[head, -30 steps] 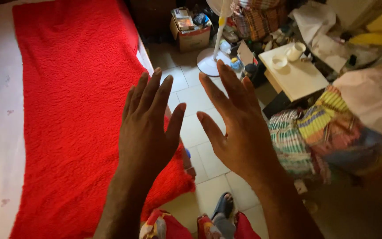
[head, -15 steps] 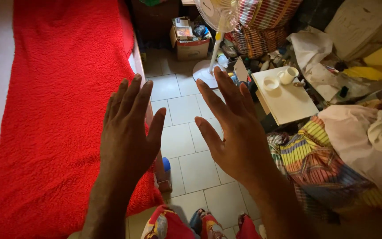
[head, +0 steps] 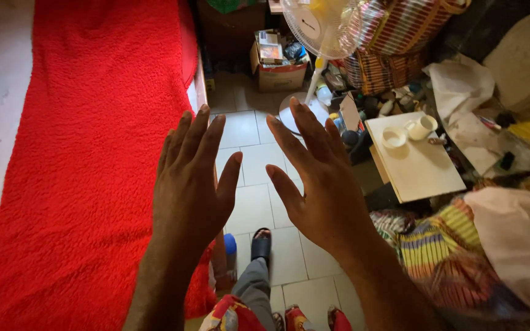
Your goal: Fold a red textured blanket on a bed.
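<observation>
Item 1: left hand point(head: 188, 190), grip open, empty, raised over red blanket point(head: 87, 153) edge on bed. Item 2: right hand point(head: 323, 190), same, above tiled floor point(head: 249, 159). Nearby: small bench point(head: 421, 168) w/ 2 cups, fan point(head: 320, 24).

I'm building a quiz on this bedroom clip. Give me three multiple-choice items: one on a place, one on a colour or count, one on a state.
1. Where is the blanket?
A. on the bed, under the left hand
B. on the small table
C. over the fan

2. How many cups stand on the small table?
A. none
B. two
C. five

3. How are the hands?
A. closed in fists
B. open and empty
C. gripping a cup

Answers:
1 A: the red blanket covers the bed beneath the left hand.
2 B: two white cups stand on the small table.
3 B: the left hand and right hand have spread fingers, holding nothing.
</observation>
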